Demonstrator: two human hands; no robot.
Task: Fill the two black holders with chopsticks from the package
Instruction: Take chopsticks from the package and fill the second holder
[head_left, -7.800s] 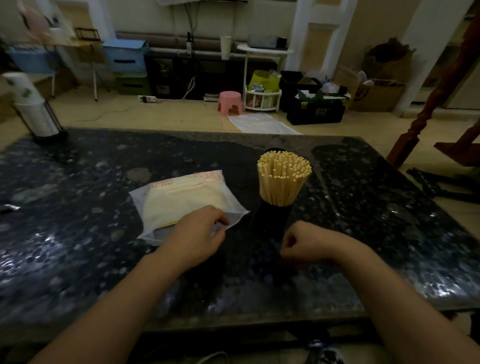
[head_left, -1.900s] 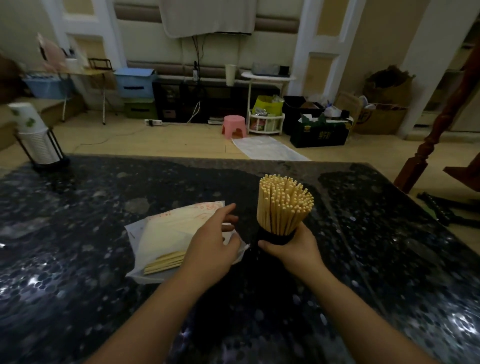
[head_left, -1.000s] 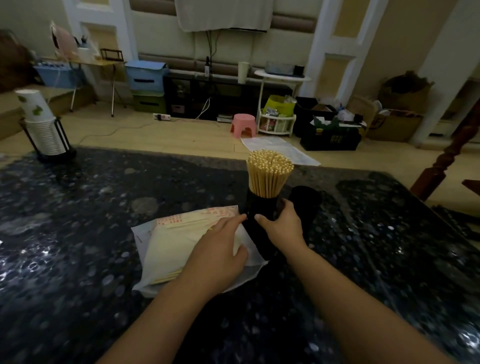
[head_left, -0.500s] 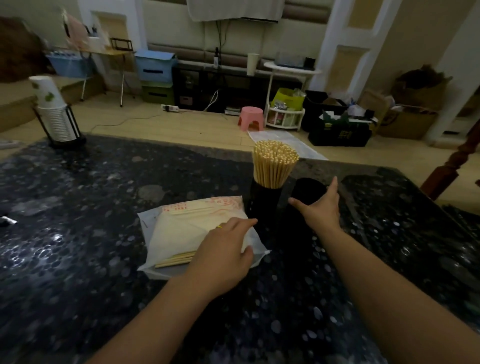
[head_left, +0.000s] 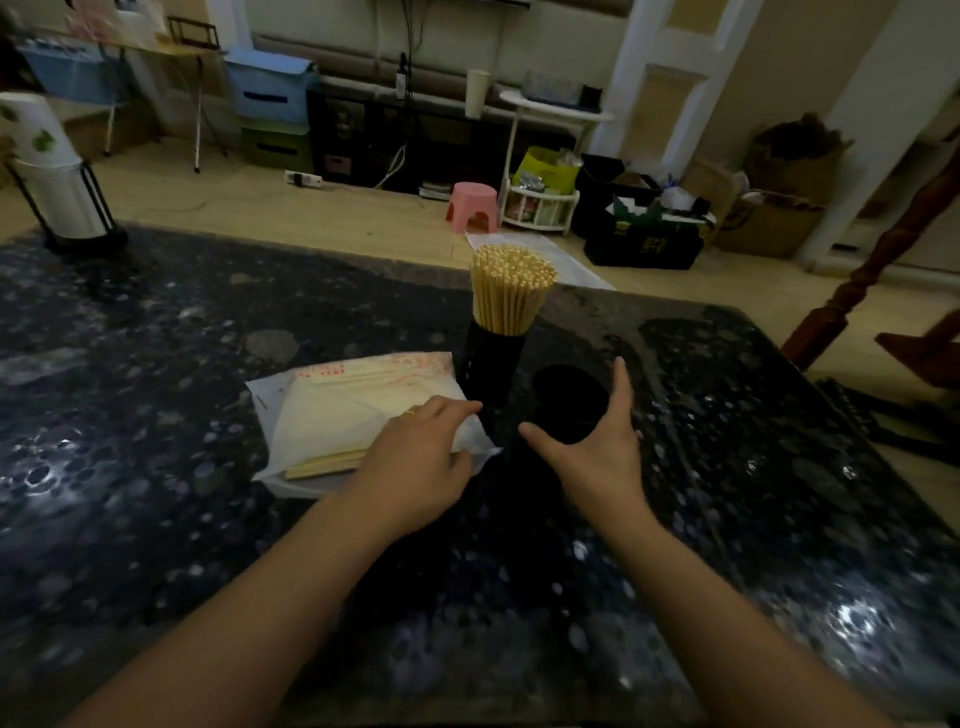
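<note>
Lettering in red on the translucent plastic chopstick package is illegible. Two black cylindrical holders: one full of pale wooden chopsticks, one empty at its 4 o'clock. Left hand rests flat on the package; right hand, fingers spread, cups the empty holder.

head view | worn high, looking forward and down | table close below | room floor beyond
</note>
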